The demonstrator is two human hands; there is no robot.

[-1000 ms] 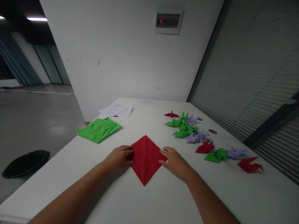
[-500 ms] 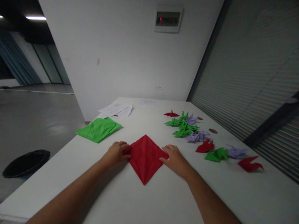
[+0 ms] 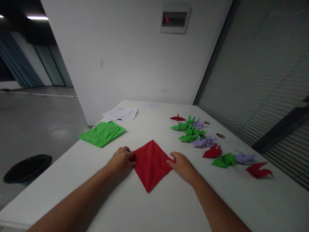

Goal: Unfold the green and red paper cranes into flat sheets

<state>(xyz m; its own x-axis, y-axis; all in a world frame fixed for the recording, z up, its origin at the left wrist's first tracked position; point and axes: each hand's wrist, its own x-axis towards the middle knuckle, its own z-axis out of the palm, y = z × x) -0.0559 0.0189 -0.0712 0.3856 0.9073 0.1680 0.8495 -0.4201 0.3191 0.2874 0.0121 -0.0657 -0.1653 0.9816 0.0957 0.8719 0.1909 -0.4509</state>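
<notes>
Two hands flank the red paper diamond [image 3: 151, 164] on the surface [image 3: 169, 206]: left hand [image 3: 119, 161] and right hand [image 3: 183, 166], each grip loosely open, fingertips pressing its side corners.

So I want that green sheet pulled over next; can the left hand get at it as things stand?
Probably yes. The left hand rests on the red paper's left corner, and the crumpled green sheet lies just beyond it, with only bare white table between.
</notes>
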